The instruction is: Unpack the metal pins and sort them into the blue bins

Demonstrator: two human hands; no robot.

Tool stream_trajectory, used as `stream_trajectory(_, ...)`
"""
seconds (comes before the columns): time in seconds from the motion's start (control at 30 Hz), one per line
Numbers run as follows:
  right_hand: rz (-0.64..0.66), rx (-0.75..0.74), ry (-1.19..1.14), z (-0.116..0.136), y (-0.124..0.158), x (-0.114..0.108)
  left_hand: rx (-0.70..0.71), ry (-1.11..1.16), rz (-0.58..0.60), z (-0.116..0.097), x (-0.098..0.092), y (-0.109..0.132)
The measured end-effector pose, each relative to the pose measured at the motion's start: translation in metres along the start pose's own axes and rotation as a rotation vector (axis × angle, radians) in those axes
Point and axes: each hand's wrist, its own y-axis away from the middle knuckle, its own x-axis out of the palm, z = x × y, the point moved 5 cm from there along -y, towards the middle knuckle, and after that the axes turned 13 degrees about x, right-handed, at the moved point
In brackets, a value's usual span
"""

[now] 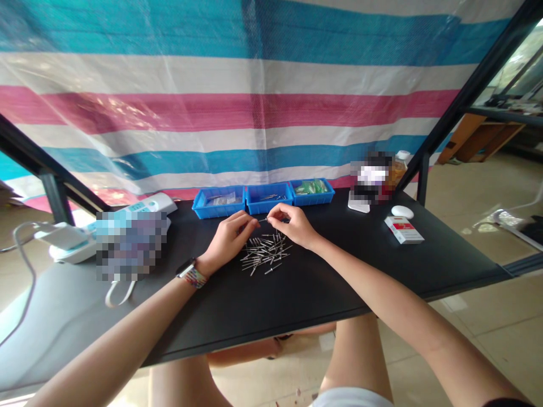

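A heap of silvery blind rivets [265,251] with long thin pins lies on the black table. Just behind it, my left hand [231,234] and my right hand [292,223] face each other, fingertips pinched together. A thin blind rivet [262,220] spans the small gap between them, one end in each hand. Its ends are hidden by my fingers. One loose rivet lies slightly apart at the heap's front right. Beyond my hands stands the middle blue bin [270,200], with a few thin metal pieces inside.
The left blue bin [203,211] holds clear plastic packets; the right blue bin [324,198] holds green-and-clear packets. A white power strip [156,204] and cables occupy the table's left. On the right are a cigarette-style box [405,232], a white oval case [402,212] and a bottle [399,167].
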Motion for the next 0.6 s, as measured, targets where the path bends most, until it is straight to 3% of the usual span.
stream_trajectory(0.13,0.022,0.041,-0.019,-0.004,-0.0014,0.0007,-0.044,0.015,-0.022,0.0017,0.0,0.0009)
stream_trajectory(0.4,0.047,0.089,-0.072,-0.0056,-0.0008,0.0029,0.025,-0.018,-0.032,-0.005,-0.0038,-0.0009)
stream_trajectory(0.6,0.0,0.052,-0.094,-0.0023,-0.0019,0.0005,0.015,-0.002,-0.027,-0.0032,-0.003,-0.0016)
